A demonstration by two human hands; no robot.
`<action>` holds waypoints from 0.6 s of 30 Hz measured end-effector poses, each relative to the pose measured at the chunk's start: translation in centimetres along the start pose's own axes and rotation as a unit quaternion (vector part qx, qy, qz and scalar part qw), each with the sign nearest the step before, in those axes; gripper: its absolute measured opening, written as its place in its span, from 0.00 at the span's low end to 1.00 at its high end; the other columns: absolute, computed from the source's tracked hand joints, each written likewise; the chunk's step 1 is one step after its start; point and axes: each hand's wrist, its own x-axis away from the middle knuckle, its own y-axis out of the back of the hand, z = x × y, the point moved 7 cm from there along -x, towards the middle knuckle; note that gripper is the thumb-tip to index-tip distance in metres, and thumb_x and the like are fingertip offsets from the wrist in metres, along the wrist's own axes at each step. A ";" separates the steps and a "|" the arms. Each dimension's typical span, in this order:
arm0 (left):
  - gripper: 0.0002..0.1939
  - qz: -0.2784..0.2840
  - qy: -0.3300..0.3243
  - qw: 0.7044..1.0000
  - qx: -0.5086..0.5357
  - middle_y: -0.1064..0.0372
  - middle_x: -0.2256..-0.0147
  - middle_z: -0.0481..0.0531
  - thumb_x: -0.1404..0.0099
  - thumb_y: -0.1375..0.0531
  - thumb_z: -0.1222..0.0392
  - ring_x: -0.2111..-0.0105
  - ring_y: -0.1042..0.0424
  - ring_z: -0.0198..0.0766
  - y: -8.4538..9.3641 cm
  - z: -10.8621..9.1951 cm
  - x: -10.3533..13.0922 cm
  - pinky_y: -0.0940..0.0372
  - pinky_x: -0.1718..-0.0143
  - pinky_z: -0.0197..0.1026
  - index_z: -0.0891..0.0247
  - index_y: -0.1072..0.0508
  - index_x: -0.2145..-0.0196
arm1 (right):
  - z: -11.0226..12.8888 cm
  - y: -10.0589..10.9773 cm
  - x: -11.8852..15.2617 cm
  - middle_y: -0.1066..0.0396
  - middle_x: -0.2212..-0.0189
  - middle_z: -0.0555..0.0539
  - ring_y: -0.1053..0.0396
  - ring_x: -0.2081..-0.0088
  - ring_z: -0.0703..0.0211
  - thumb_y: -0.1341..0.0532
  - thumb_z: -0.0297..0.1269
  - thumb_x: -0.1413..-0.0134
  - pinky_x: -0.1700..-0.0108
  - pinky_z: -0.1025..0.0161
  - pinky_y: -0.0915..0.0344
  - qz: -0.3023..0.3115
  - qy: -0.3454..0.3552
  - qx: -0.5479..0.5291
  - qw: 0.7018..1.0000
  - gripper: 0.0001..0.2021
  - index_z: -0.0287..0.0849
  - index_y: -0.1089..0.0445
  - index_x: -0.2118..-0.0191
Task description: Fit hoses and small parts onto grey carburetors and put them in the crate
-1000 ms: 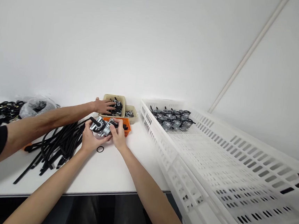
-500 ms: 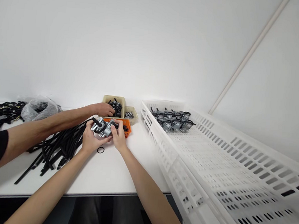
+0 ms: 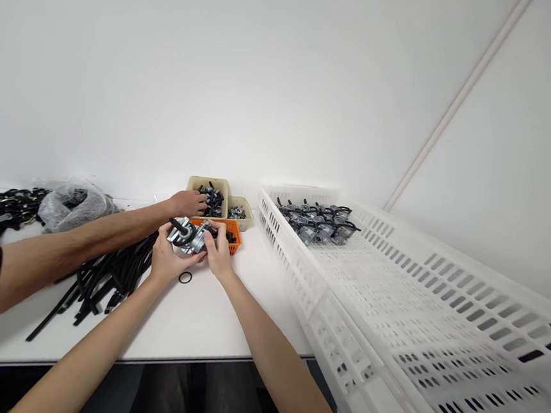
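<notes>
A silver metal carburetor (image 3: 194, 240) with a black lever or hose piece on its left side is held up over the front of the table. My left hand (image 3: 166, 260) is closed around it from the left and below. From the right, my right hand (image 3: 219, 254) grips its other end, thumb and fingers pressed on a dark part that is too small to make out. Just below my hands, a black rubber ring (image 3: 185, 277) lies flat on the white table (image 3: 217, 317). Right behind them stands an orange basket (image 3: 238, 238) with small black parts.
A co-worker's hand (image 3: 189, 203) reaches into a beige bin (image 3: 209, 180) of black parts; a smaller bin (image 3: 248, 220) stands beside it. Black hoses (image 3: 100, 278) and a plastic bag (image 3: 70, 208) lie left. On the right, a white crate (image 3: 294, 259) holds several carburetors (image 3: 324, 227).
The co-worker's arm has shifted slightly left, with the hand still at the beige bin. My hands keep their grip on the carburetor almost unmoved.
</notes>
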 end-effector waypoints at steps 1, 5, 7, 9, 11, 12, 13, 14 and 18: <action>0.44 0.002 0.001 1.000 -0.001 0.31 0.58 0.58 0.62 0.29 0.45 0.59 0.27 0.51 0.0 0.0 0.0 0.32 0.56 0.54 0.61 0.41 0.50 | 0.0 0.0 0.0 0.29 0.64 0.47 0.28 0.60 0.56 0.45 0.50 0.43 0.61 0.61 0.32 -0.001 0.000 0.000 1.000 0.19 0.47 0.42 0.51; 0.45 0.004 0.006 1.000 -0.006 0.31 0.57 0.59 0.62 0.29 0.45 0.58 0.27 0.51 0.0 0.0 0.0 0.32 0.56 0.53 0.62 0.42 0.50 | -0.1 0.0 0.0 0.29 0.65 0.47 0.28 0.60 0.55 0.45 0.50 0.43 0.61 0.61 0.32 -0.001 -0.004 0.004 1.000 0.19 0.47 0.42 0.51; 0.44 0.006 0.002 1.000 -0.005 0.31 0.57 0.59 0.62 0.29 0.45 0.58 0.27 0.51 0.0 0.0 0.0 0.32 0.56 0.53 0.62 0.42 0.50 | -0.1 0.0 0.0 0.28 0.65 0.47 0.28 0.61 0.55 0.45 0.50 0.43 0.61 0.61 0.31 0.001 -0.005 0.004 1.000 0.19 0.46 0.42 0.51; 0.44 0.005 0.000 1.000 -0.007 0.31 0.57 0.59 0.61 0.29 0.45 0.58 0.27 0.51 -0.1 0.0 0.0 0.32 0.56 0.53 0.62 0.41 0.50 | -0.2 0.0 0.0 0.29 0.66 0.48 0.28 0.61 0.55 0.45 0.50 0.43 0.61 0.60 0.31 0.000 -0.006 0.004 1.000 0.18 0.47 0.42 0.51; 0.43 0.000 0.001 1.000 -0.011 0.31 0.57 0.58 0.61 0.30 0.45 0.58 0.27 0.52 0.0 0.1 0.1 0.32 0.57 0.54 0.62 0.41 0.51 | -0.2 0.0 0.0 0.29 0.66 0.48 0.28 0.61 0.55 0.45 0.50 0.43 0.61 0.60 0.31 -0.002 -0.007 0.004 1.000 0.18 0.47 0.42 0.51; 0.43 -0.001 0.002 1.000 -0.012 0.31 0.58 0.58 0.61 0.30 0.45 0.58 0.27 0.53 0.0 0.2 0.1 0.32 0.57 0.55 0.62 0.41 0.51 | -0.2 0.0 0.0 0.29 0.66 0.48 0.28 0.61 0.55 0.45 0.50 0.43 0.61 0.60 0.31 -0.003 -0.007 0.005 1.000 0.18 0.47 0.42 0.51; 0.43 -0.001 0.002 1.000 -0.012 0.31 0.58 0.58 0.61 0.30 0.45 0.58 0.27 0.53 0.0 0.2 0.1 0.32 0.57 0.55 0.62 0.41 0.51 | -0.1 0.0 0.0 0.29 0.66 0.48 0.28 0.61 0.55 0.45 0.50 0.43 0.61 0.60 0.31 -0.003 -0.007 0.005 1.000 0.18 0.47 0.42 0.51; 0.43 0.000 0.002 1.000 -0.012 0.31 0.58 0.58 0.61 0.30 0.45 0.58 0.27 0.53 -0.1 0.2 0.1 0.32 0.57 0.54 0.62 0.41 0.51 | -0.1 0.0 0.0 0.29 0.66 0.48 0.28 0.61 0.55 0.45 0.50 0.43 0.60 0.60 0.32 -0.002 -0.006 0.006 1.000 0.18 0.47 0.42 0.51; 0.42 0.006 -0.002 1.000 -0.006 0.30 0.58 0.57 0.60 0.29 0.47 0.58 0.27 0.51 0.0 0.0 0.0 0.32 0.56 0.53 0.60 0.41 0.50 | -0.1 0.0 0.0 0.29 0.65 0.48 0.28 0.61 0.55 0.45 0.50 0.42 0.60 0.60 0.32 -0.001 -0.001 0.007 1.000 0.18 0.46 0.42 0.51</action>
